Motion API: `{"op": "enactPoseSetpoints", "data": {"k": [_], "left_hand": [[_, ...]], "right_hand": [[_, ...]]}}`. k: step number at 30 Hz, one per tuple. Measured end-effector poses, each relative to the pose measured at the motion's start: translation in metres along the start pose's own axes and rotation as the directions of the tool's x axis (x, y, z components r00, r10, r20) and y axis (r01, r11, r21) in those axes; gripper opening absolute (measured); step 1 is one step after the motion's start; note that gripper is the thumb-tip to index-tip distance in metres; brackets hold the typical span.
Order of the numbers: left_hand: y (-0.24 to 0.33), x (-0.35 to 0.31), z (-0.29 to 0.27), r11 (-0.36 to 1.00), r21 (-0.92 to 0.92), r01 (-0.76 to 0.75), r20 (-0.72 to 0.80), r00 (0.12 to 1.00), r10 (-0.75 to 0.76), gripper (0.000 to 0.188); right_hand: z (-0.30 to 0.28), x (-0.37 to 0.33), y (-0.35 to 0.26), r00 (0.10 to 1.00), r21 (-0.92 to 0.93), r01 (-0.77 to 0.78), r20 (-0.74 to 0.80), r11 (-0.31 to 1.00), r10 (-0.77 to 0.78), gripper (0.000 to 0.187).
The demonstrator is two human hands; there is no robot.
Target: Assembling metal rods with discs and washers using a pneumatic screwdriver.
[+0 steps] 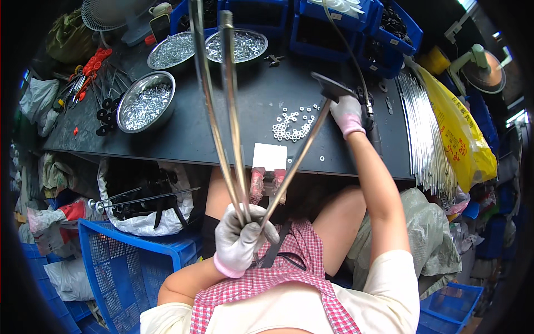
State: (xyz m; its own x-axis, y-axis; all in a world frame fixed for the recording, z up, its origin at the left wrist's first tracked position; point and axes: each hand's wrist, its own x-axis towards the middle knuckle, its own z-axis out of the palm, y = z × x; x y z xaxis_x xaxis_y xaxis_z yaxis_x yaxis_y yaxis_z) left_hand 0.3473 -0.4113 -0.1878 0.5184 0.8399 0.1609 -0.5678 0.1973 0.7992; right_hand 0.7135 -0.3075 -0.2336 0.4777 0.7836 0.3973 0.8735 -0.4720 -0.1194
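Observation:
My left hand (240, 238), in a white glove with a pink cuff, is closed around metal rods (232, 111). Two of them rise steeply past the table's far side. A third rod (297, 162) slants up to the right, where its far end meets a black flat piece (332, 86). My right hand (347, 114), gloved alike, grips that black piece from its right side; some of its fingers are hidden. Small white-rimmed washers (292, 125) lie loose on the table left of my right hand. A white block (270, 156) on a pink-wrapped mount sits at the table's front edge.
Metal bowls of small hardware, one of them a nearer bowl (146, 102), stand on the dark table (222, 145). Blue bins (322, 39) line the back. A cable (347, 44) hangs beside my right hand. Many thin rods (425, 131) and a yellow bag (461, 122) lie right; a blue crate (133, 261) stands lower left.

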Motion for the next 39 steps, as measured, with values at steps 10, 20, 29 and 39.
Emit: {"op": "enactPoseSetpoints", "data": {"k": [10, 20, 29, 39], "left_hand": [[0.016, 0.011, -0.016, 0.936, -0.014, 0.350, 0.040, 0.936, -0.350, 0.031], [-0.012, -0.010, 0.004, 0.942, 0.092, 0.321, 0.303, 0.893, -0.334, 0.043], [-0.013, -0.012, 0.008, 0.981, -0.058, 0.186, 0.250, 0.954, -0.166, 0.020], [-0.013, -0.014, -0.005, 0.909, -0.127, 0.398, 0.259, 0.898, -0.357, 0.018]], "right_hand": [[-0.181, 0.003, -0.093, 0.987, 0.974, 0.159, -0.158, 0.159, -0.020, 0.028], [-0.261, -0.051, -0.133, 0.875, 0.795, 0.480, -0.409, 0.370, -0.258, 0.040], [-0.267, -0.062, -0.119, 0.836, 0.710, 0.545, -0.504, 0.446, -0.218, 0.046], [-0.262, -0.064, -0.122, 0.698, 0.588, 0.717, -0.607, 0.376, -0.380, 0.041]]}}
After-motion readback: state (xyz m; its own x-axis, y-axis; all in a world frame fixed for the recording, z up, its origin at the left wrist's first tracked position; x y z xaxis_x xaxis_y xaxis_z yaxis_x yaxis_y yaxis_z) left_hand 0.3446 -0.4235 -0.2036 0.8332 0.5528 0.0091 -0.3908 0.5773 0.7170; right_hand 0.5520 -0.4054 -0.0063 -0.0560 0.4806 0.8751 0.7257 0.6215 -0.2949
